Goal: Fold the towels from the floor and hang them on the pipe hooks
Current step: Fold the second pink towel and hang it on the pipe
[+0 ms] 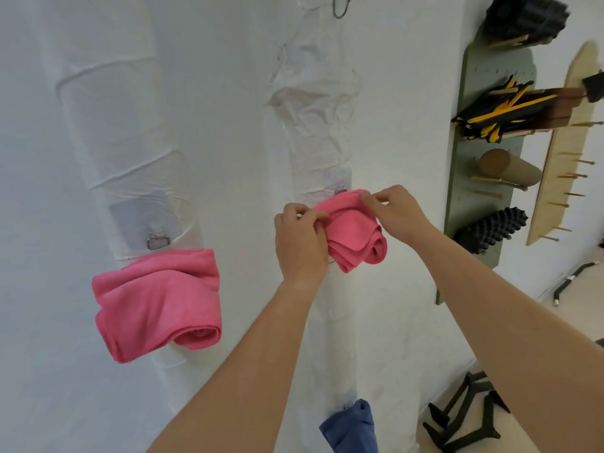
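A folded pink towel [354,233] is pressed against the white-wrapped right pipe [322,145], just below a small metal hook [341,191]. My left hand [300,243] grips the towel's left edge. My right hand [397,212] pinches its top right corner near the hook. A second pink towel [157,302] hangs folded on the left pipe [127,132], under a metal ring hook [158,241]. Low on the right pipe hangs a blue towel [351,429].
A green pegboard [483,197] on the wall at right holds a brown foam roller [506,168], black spiky rollers and yellow-black straps. A wooden peg rack [562,158] stands beside it. Black metal stands [464,416] lie on the floor at lower right. Another hook [340,9] sits high on the right pipe.
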